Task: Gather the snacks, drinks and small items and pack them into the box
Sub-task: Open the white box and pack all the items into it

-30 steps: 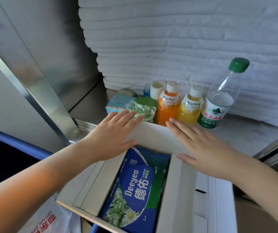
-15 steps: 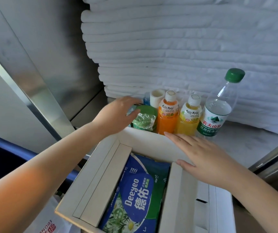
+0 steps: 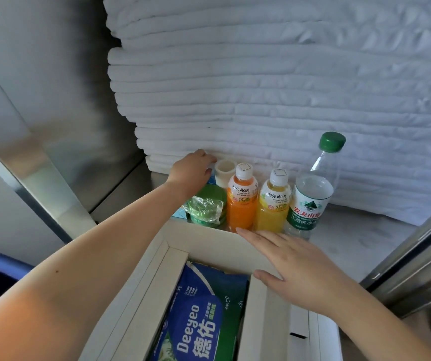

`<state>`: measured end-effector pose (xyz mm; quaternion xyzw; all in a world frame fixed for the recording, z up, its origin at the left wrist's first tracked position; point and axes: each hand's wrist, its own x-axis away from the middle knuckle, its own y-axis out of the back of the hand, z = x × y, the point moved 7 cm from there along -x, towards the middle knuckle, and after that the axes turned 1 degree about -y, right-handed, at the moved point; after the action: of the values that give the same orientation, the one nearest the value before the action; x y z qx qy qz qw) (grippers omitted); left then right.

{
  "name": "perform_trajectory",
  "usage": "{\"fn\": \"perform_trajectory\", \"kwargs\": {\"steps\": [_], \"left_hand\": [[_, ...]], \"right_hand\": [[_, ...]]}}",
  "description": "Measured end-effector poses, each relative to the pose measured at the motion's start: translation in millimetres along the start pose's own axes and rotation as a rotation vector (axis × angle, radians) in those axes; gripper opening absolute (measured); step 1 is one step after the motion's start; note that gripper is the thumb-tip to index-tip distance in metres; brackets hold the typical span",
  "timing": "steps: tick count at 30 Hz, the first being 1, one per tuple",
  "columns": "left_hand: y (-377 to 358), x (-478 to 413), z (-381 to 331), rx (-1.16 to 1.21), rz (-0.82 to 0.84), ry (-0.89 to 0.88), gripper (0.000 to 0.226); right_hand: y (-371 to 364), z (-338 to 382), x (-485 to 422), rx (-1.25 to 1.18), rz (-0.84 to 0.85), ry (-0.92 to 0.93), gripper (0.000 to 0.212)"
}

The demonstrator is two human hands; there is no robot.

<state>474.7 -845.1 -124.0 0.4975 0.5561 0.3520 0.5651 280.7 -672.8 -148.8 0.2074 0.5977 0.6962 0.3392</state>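
Altogether three bottles [image 3: 241,204] [image 3: 274,207] [image 3: 310,201], one box [image 3: 209,239].

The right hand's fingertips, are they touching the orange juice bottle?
Cannot tell. In the head view the fingertips of the right hand overlap the base of the orange juice bottle, but this one angle shows neither contact nor a gap.

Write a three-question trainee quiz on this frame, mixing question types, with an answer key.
1. True or false: the blue plastic Deeyeo tissue pack lies inside the white cardboard box.
2. Which drink stands furthest right in the row? A) orange juice bottle B) yellow juice bottle C) clear plastic water bottle with the green cap
3. Short answer: which hand lies flat, fingers straight, on the box's far edge?
Key: 1 true; 2 C; 3 the right hand.
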Motion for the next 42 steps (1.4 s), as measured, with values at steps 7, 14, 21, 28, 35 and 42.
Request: {"fn": "perform_trajectory", "kwargs": {"steps": [7,14,21,28,35,42], "left_hand": [[1,2,0,0.035,-0.048,0.012,0.027],[3,6,5,0.076,-0.029,0.081,0.024],[76,31,-6,0.244,-0.281,0.003,0.023],[128,91,-30,0.713,-0.291,0.051,0.013],[76,143,-62,1.030,0.299,0.121,0.017],[48,168,-75,1.140,0.501,0.137,0.019]], "right_hand": [[1,-1,-2,-0.026,-0.024,0.002,0.073],[3,0,-1,-0.032,-0.039,0.008,0.072],[2,0,0,-0.016,-0.050,0.017,0.074],[3,0,3,-0.014,-0.060,0.015,0.075],[9,0,6,-0.039,-0.092,-0.021,0.066],[29,15,24,-0.260,-0.226,-0.030,0.054]]}}
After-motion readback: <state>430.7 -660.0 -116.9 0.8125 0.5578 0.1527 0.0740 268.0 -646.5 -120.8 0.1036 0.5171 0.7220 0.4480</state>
